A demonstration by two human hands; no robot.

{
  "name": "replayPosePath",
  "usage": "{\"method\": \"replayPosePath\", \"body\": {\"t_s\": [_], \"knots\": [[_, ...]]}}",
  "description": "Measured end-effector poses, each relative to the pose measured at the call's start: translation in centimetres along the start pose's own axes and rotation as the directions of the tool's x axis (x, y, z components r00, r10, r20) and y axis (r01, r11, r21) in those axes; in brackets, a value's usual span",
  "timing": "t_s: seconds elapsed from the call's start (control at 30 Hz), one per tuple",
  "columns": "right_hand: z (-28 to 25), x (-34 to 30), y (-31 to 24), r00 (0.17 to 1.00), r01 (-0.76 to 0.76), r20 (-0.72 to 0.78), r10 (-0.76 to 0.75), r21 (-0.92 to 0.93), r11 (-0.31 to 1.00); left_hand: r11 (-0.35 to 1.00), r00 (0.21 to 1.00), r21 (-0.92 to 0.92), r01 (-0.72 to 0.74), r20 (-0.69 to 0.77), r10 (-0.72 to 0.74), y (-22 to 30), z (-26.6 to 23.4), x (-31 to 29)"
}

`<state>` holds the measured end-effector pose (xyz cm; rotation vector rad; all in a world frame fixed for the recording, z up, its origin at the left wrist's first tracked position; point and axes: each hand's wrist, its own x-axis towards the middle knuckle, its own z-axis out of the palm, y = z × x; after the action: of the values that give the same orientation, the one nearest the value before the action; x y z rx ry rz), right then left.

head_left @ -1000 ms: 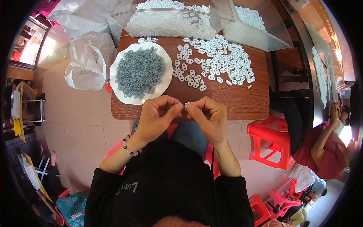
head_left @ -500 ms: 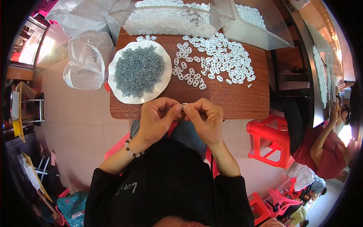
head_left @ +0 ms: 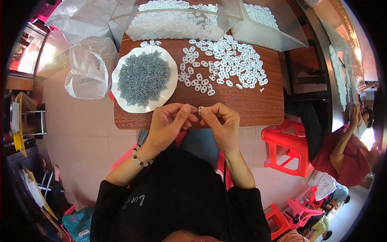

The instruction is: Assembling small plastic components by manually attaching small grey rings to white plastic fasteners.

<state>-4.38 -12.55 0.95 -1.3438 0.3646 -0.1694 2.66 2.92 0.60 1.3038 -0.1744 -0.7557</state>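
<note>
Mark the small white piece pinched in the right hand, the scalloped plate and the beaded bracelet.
Small white piece [head_left: 200, 108]: head view, its upper edge.
Scalloped plate [head_left: 173, 76]: head view, bare right rim.
Beaded bracelet [head_left: 138, 161]: head view, a pale bead.

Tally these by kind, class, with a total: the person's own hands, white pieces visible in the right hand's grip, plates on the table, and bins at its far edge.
Left hand and right hand: 2
White piece in the right hand's grip: 1
White plate: 1
Left bin and right bin: 2
Total: 6
</note>
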Motion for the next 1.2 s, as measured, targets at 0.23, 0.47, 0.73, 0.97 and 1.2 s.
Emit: {"method": "replayPosePath", "body": {"t_s": [0.23,0.47,0.73,0.97,1.2], "knots": [[-0.6,-0.1,0.2,1.000,-0.010,-0.011,0.011,0.025,1.000,0.999,0.999,-0.040,0.032,0.005,-0.032,-0.7,0.3,0.6],[-0.7,-0.4,0.3,1.000,-0.017,-0.006,0.017,-0.005,1.000,0.995,0.998,-0.079,-0.056,-0.043,0.053,-0.7,1.2,0.7],[-1.2,-0.5,0.9,1.000,-0.029,0.001,0.029,-0.037,0.999,0.991,0.999,-0.120,-0.050,-0.016,0.049,-1.4,1.5,0.8],[-2.1,-0.6,0.6,0.995,-0.022,-0.100,0.027,0.057,0.998,1.000,1.000,-0.018,0.008,-0.008,-0.008,-1.4,2.1,1.5],[-5.2,-1.2,0.3,0.963,0.070,-0.265,-0.046,0.084,0.994,0.441,0.844,0.812,-0.384,0.115,0.523,-1.4,4.1,5.1]]}}
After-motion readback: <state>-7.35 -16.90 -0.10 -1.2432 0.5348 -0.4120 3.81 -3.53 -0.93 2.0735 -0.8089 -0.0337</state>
